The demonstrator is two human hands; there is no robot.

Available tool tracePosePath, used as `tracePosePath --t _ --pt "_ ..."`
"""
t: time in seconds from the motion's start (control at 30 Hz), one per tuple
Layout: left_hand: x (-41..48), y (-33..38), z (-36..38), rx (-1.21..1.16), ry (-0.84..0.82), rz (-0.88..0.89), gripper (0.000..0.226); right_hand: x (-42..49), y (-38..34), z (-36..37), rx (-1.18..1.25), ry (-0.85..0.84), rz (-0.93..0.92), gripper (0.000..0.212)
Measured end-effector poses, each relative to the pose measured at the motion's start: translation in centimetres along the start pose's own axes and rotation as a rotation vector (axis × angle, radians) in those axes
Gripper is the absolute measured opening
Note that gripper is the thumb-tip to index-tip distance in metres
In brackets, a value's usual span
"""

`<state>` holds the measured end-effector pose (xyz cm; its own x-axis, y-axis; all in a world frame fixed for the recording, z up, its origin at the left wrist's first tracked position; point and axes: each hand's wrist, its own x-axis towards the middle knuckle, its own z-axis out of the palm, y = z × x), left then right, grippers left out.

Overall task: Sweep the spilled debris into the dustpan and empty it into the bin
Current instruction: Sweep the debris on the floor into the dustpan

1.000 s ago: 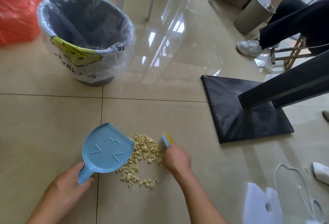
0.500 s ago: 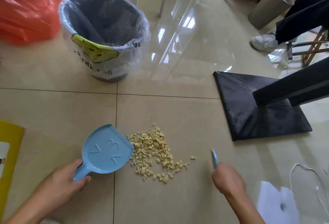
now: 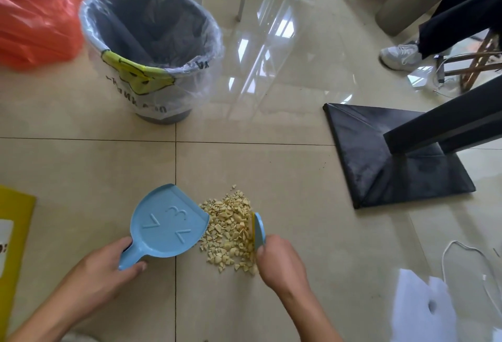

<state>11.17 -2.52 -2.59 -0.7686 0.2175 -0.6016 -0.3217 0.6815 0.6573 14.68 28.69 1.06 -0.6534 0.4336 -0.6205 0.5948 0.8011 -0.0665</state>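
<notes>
A: Where is the pile of pale yellow crumbled debris [image 3: 231, 229] relative to your hands?

B: It lies on the beige tiled floor [image 3: 285, 167], between them. Your right hand [image 3: 279, 260] sits just beside its right edge, wrapped around a small blue brush with yellow bristles [image 3: 257, 230], whose bristles touch the pile. Your left hand [image 3: 108, 271] is further left, fingers curled tight around the handle of the light blue plastic dustpan [image 3: 165, 226].

A: And the dustpan's mouth?

B: Its open lip meets the pile's left edge, and the pan rests flat on the floor, across a tile seam. Both your forearms reach in from the bottom edge of the view.

A: The bin?

B: The grey round bin lined with a clear plastic bag [image 3: 152, 51] stands upright, well apart, on the next row of tiles beyond the dustpan.
</notes>
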Motion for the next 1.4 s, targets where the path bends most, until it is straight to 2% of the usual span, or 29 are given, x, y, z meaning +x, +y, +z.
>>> tracePosePath --t 0.1,0.17,0.27,0.37,0.43,0.5,0.73,0.83,0.93,1.0,1.1,1.23,1.3,1.4 --pt "0.2 -0.1 -0.4 0.015 0.005 0.002 0.007 -1.5 1.6 -1.2 0.072 0.037 -0.055 0.021" --pt "0.2 -0.1 -0.7 0.006 0.012 0.001 0.008 -2.9 2.4 -1.8 0.067 -0.056 -0.123 0.027" --pt "0.5 0.0 -1.0 -0.027 0.006 -0.003 0.008 -4.4 1.6 -0.9 -0.079 -0.281 -0.206 0.027" --pt "0.8 0.1 -1.2 -0.069 0.009 0.0 0.01 -3.3 0.4 1.5 -0.337 -0.327 -0.242 0.026" --pt "0.8 -0.1 -1.5 -0.069 0.011 0.004 0.011 -2.0 -0.5 2.5 -0.506 -0.3 -0.27 0.015" --pt "0.8 -0.5 -1.7 -0.047 0.02 0.0 0.012 -0.4 -1.3 2.1 -0.616 -0.231 -0.302 0.023" --pt "0.5 -1.0 -1.7 -0.026 0.024 -0.022 0.008 4.4 -3.7 -1.6 -0.728 -0.043 -0.442 0.018" --pt "0.0 -0.3 -2.1 -0.038 0.006 -0.041 0.027 4.6 -4.7 -3.7 -0.752 -0.026 -0.467 0.015" --pt "0.1 -0.7 -3.1 -0.079 0.093 -0.04 0.035 3.7 -5.2 -5.1 -0.669 -0.025 -0.477 0.007" --pt "0.3 -1.1 -3.7 -0.129 0.191 -0.048 0.03 2.8 -5.5 -4.9 -0.545 -0.035 -0.495 0.016" --pt "0.8 -1.2 -4.2 -0.138 0.302 -0.053 0.022 1.5 -7.1 -2.8 -0.205 -0.178 -0.498 0.025" --pt "1.1 -0.7 -3.9 -0.097 0.35 -0.054 0.021 2.1 -10.8 2.8 0.311 -0.408 -0.3 0.033" --pt "1.2 -0.7 -3.6 -0.074 0.367 -0.063 0.02 3.2 -12.0 4.8 0.402 -0.383 -0.258 0.032" --pt "1.2 -1.6 -3.3 -0.053 0.355 -0.103 0.019 4.7 -11.5 5.2 0.363 -0.288 -0.24 0.033"
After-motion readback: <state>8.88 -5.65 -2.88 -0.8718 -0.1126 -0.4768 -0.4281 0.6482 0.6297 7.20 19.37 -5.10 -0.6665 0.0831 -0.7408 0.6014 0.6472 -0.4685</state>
